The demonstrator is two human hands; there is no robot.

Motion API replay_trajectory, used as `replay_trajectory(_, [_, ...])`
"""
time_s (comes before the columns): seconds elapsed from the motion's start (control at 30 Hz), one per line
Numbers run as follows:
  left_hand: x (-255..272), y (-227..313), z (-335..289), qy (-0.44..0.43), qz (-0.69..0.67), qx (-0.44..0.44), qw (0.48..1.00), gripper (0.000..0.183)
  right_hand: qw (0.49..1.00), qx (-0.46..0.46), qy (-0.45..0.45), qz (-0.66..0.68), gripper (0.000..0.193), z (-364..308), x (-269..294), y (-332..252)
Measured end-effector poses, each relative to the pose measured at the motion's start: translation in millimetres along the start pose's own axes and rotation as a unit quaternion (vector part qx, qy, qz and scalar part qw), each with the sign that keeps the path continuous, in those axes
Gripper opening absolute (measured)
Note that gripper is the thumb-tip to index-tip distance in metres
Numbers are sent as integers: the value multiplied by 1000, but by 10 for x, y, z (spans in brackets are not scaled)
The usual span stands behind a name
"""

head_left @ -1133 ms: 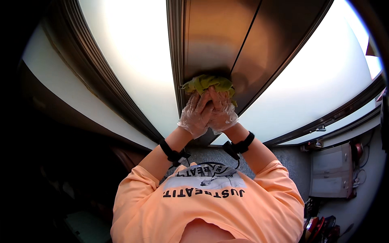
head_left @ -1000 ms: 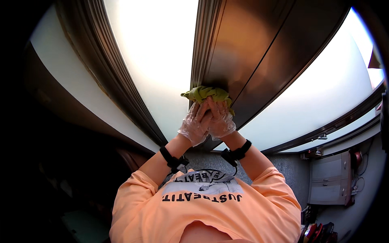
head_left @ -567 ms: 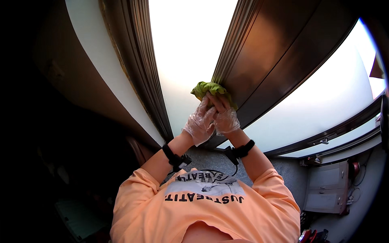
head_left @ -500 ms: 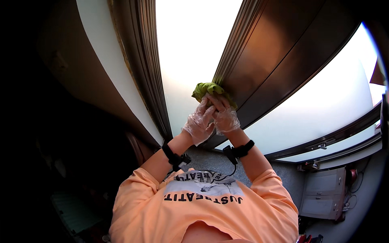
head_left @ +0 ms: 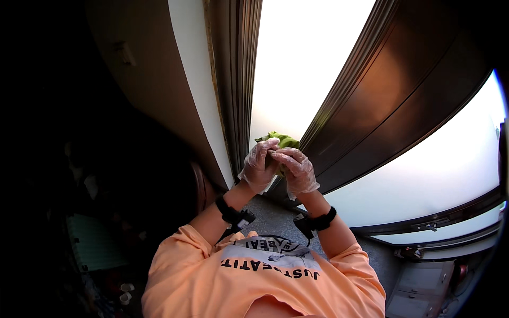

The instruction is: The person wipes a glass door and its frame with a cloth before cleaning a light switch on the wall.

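A bunched green cloth (head_left: 286, 140) is held in front of me, against the bright frosted pane near its dark frame. My left hand (head_left: 259, 165), in a thin clear plastic glove, is closed on the cloth's left side. Gloved the same way, my right hand (head_left: 299, 170) grips it from the right with bent fingers. The fingertips of both hands meet over the cloth and cover its lower part. Whether the cloth touches the frame I cannot tell.
Brown ribbed frame strips (head_left: 241, 69) rise beside the frosted pane (head_left: 313, 58). A wide brown panel (head_left: 392, 79) slants to the right, beyond which is another pale pane (head_left: 424, 175). A low cabinet (head_left: 421, 289) stands at the lower right on grey floor. The left side is dark.
My view has turned left, so the frame and panes sit farther right. Both hands have drawn closer to me with the cloth, and their fingers have bunched tighter around it.
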State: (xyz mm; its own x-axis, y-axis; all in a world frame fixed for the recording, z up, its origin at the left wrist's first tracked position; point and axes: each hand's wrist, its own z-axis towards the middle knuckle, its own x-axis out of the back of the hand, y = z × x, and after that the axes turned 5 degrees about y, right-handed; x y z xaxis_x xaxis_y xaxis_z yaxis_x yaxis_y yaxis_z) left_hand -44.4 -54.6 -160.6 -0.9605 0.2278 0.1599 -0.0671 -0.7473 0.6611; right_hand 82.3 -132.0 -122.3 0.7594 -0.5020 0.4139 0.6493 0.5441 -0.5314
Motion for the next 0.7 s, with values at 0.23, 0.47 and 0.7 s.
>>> replay_trajectory(0.23, [52, 194, 88, -24, 70, -41, 996, 98, 989, -83, 66, 105, 27, 354, 86, -303])
replay_trajectory(0.47, [234, -236, 0, -56, -179, 90, 978, 57, 972, -36, 150, 176, 22, 693, -21, -575])
replay_trajectory(0.7, [791, -134, 321, 72, -244, 76, 964, 47, 986, 1, 143, 84, 38, 700, 144, -489])
